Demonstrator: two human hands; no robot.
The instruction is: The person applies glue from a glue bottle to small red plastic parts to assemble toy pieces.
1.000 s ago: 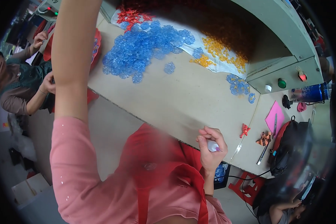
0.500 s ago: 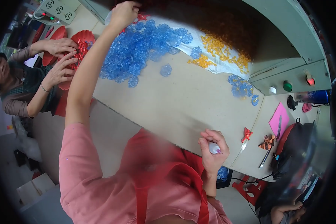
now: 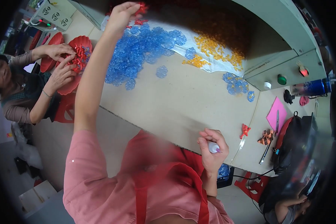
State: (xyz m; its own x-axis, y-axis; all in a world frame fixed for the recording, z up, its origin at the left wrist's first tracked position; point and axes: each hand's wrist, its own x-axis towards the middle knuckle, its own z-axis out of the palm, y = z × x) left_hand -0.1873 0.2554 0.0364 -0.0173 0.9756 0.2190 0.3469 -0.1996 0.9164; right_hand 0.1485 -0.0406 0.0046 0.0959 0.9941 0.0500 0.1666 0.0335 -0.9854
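My left hand is stretched to the far side of the table, its fingers pinched on a small red plastic piece whose shape is blurred. Under and beside that forearm spreads a large heap of clear blue flower-shaped pieces. My right hand stays by the near table edge, wrapped round a small white squeeze bottle with a purple tip. To its right a red bow-shaped piece lies on the table.
Yellow pieces lie on white cloth beneath a grey-green machine housing. A smaller blue cluster sits before it. At left, a co-worker's hands work over red trays. A pink sheet and a black bag are at right.
My left hand has drawn a red piece into view at the far side, shifting slightly right. My right hand keeps its hold on the bottle. The whole view has shifted a little.
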